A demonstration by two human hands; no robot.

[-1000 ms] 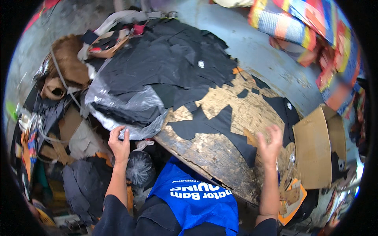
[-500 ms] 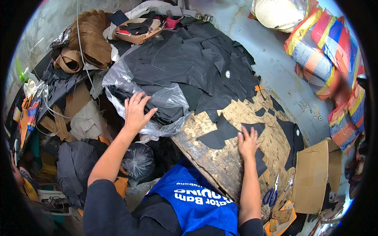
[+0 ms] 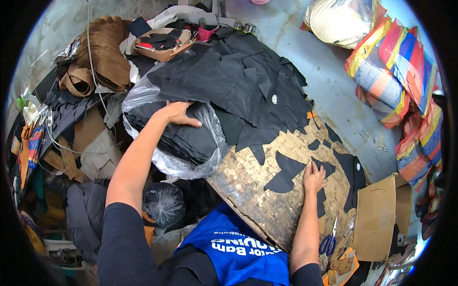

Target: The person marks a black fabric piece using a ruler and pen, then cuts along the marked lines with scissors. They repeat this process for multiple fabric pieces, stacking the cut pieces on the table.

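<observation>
My left hand (image 3: 180, 113) is at the mouth of a clear plastic bag (image 3: 167, 164), thumb spread. Its fingers reach toward the lower edge of a pile of black sheet pieces (image 3: 229, 71) and are partly hidden. Inside the bag lie stacked black pieces (image 3: 191, 143). My right hand (image 3: 314, 177) lies on the worn wooden tabletop (image 3: 248, 190), fingers apart, touching the edge of a cut black piece (image 3: 284, 172). Nothing shows gripped in either hand.
Scissors (image 3: 328, 242) lie near the table's right edge, beside a cardboard box (image 3: 377, 217). Smaller black scraps (image 3: 314, 145) dot the board. Brown rolled material (image 3: 107, 52) and a tray of scraps (image 3: 164, 45) stand at the back left. Striped bundles (image 3: 381, 71) lie at the right.
My left hand has moved up and right, across the bag's mouth, which now gapes wider. My right hand and the black piece beside it have shifted right.
</observation>
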